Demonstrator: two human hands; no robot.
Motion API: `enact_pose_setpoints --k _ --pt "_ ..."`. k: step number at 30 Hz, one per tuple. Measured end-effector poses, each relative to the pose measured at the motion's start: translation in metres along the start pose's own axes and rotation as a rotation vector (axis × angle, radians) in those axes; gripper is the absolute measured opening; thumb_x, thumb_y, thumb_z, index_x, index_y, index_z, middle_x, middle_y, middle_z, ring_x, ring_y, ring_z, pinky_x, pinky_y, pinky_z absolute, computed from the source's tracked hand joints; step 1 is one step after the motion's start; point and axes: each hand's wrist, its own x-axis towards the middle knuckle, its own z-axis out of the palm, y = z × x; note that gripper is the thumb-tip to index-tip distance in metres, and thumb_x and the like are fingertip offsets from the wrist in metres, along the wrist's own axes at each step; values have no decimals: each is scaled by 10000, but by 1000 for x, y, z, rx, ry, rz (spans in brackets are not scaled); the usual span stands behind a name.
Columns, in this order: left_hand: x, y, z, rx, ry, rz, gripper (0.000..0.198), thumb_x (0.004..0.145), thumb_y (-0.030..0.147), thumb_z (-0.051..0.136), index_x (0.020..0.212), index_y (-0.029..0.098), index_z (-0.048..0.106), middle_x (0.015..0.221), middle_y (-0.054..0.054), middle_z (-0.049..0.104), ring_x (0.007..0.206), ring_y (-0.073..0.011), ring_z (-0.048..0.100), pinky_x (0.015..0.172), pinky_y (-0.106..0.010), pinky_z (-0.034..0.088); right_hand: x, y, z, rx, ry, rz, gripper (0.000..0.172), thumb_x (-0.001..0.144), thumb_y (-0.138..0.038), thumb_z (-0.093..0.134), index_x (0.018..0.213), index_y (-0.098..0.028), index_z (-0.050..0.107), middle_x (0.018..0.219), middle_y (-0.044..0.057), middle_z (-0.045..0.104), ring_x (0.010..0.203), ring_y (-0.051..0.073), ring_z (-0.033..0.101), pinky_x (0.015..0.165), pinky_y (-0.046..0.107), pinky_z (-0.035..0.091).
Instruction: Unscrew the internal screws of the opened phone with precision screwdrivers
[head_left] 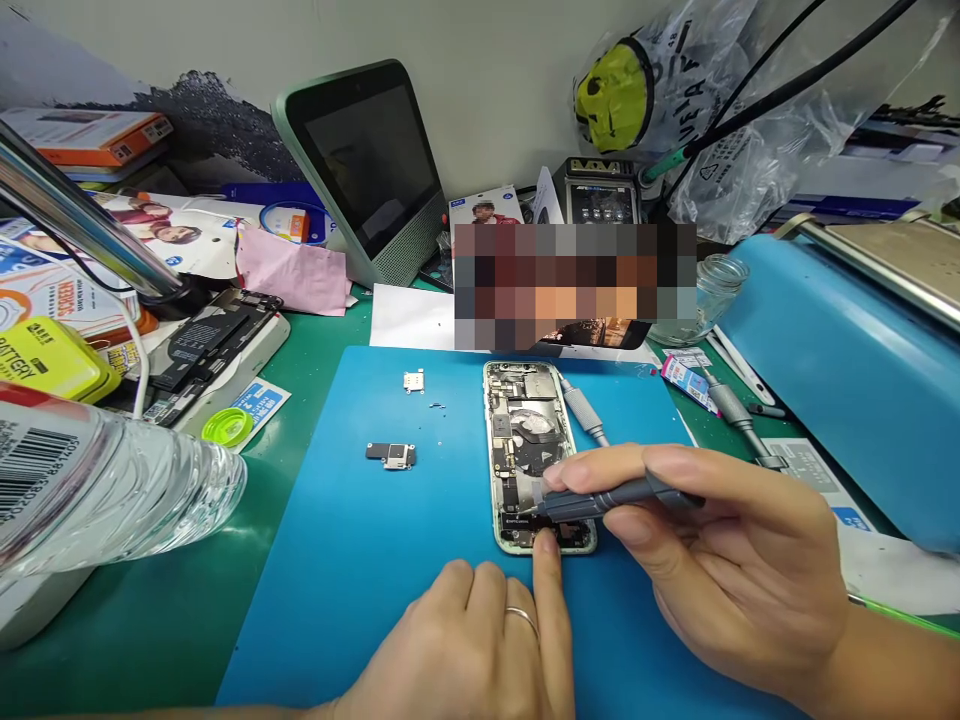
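Note:
An opened phone (534, 430) lies on the blue mat (322, 580), its inner parts bare. My right hand (720, 560) pinches a dark grey pen-shaped screwdriver (600, 500) between thumb and fingers. Its fine tip points left, over the phone's lower part near a black strip. With the index finger stretched out, my left hand (480, 650) presses on the phone's bottom end; its other fingers are curled and hold nothing. To the left lie a small metal plate (413, 381), a black-and-silver part (391, 456) and several tiny pieces (437, 406).
Another screwdriver (585, 410) lies against the phone's right side. A water bottle (112, 480) juts in from the left, beside another opened device (214, 345). Behind the mat stand a green-framed screen (367, 150) and a glass jar (705, 295). A blue machine (840, 370) borders the right.

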Motion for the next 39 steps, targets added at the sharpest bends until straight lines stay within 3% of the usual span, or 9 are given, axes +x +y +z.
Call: enact_pose_setpoints --k 2,10,17,22,26,28,31,35,39 --pt "0 0 -2 -6 -19 26 676 982 606 383 1029 15 706 559 -43 581 432 -171 474 442 -336 269 1 0 0 8 9 2 594 880 36 584 1349 -327 566 1121 4 758 990 204 764 834 361 697" --pt "-3 8 4 -44 -10 -91 606 956 513 403 1147 3 669 586 -69 605 452 -210 470 447 -359 260 3 -1 0 26 14 -25 692 810 107 601 1360 -313 576 1136 2 761 979 203 766 894 373 685" --pt "-4 9 4 -49 -16 -94 635 925 543 435 1165 4 671 582 -74 612 445 -204 476 447 -356 265 3 -2 -1 -45 52 20 662 857 38 621 1331 -423 590 1077 -34 763 910 188 773 770 333 706" --pt "0 4 -2 -70 -74 -51 624 892 574 500 1100 24 710 573 -72 618 439 -205 506 410 -341 299 3 0 3 -77 139 -21 612 850 54 608 1335 -319 587 1043 6 762 912 203 772 768 367 710" --pt "5 -8 -9 -144 -119 18 663 890 607 519 1091 3 706 558 -74 640 441 -210 553 409 -339 363 6 2 5 -110 227 -80 602 854 71 578 1325 -304 574 1039 0 739 935 184 764 818 349 693" --pt "7 -15 -13 -238 -112 -18 632 919 566 501 1136 0 678 593 -71 659 497 -224 597 459 -356 411 8 3 5 -116 280 -92 572 864 59 578 1305 -304 583 1030 -8 738 930 171 762 847 338 678" --pt "13 -28 -18 -436 -120 -96 389 958 423 518 1136 103 646 721 -47 678 632 -230 621 561 -375 432 10 1 3 -107 346 -58 507 895 11 586 1284 -314 587 1012 -14 745 909 160 753 853 332 659" --pt "21 -43 -16 -641 -37 -315 97 935 284 583 946 190 562 849 -21 631 762 -203 563 673 -357 389 9 -1 0 -25 413 34 436 926 -55 602 1264 -328 583 1003 -9 747 919 162 737 884 326 638" --pt "25 -50 -8 -685 -47 -460 183 910 283 663 1026 188 559 935 -20 610 859 -205 530 763 -358 369 6 -3 -2 51 417 112 385 941 -122 616 1262 -330 574 1004 3 740 928 182 737 796 324 658"
